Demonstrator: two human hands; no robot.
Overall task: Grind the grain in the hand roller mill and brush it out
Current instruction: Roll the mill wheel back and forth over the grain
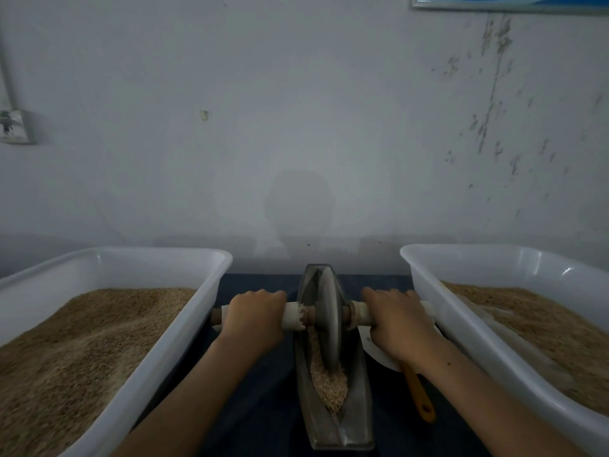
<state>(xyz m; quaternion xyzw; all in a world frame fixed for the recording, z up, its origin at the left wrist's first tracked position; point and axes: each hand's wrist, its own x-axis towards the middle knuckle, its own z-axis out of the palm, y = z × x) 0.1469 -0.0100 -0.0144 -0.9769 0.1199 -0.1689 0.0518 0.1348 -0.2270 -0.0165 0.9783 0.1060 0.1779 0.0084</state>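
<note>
**Mid-grind: both hands on the axle, grain still coarse in the trough**

Going left to right here. Outboard of the left hand sits a white tub (108,311) heaped with grain, parked right alongside so it's an easy reach without letting go for long. Can't tell if that's the unground stock or the finished stuff, both tubs look about the same tan.

The left hand (252,316) is wrapped over the left handle (293,315), fingers curled round the pale sleeve on the axle. Between the two hands is the mill itself: the grinding wheel (328,319) standing upright on edge in the boat-shaped metal trough (357,420), which runs away from the person on the dark bench (263,390). The wheel sits toward the far half of the trough, and the grain in the trough (328,382) is piled on the near side of it, closer to the person than the hands. Looks like it needs more passes, you can still see grainy texture.

The right hand (397,323) grips the right handle (361,313) the same way. A hand on each side makes sense: even pressure keeps the thin wheel from tipping while it rolls.

Just under and behind the right wrist there's an orange-handled brush (418,395) lying on the bench, head mostly hidden under the forearm. Handy spot for the brushing-out step. Outboard of that hand, the second white tub (514,268), also holding grain.
</note>
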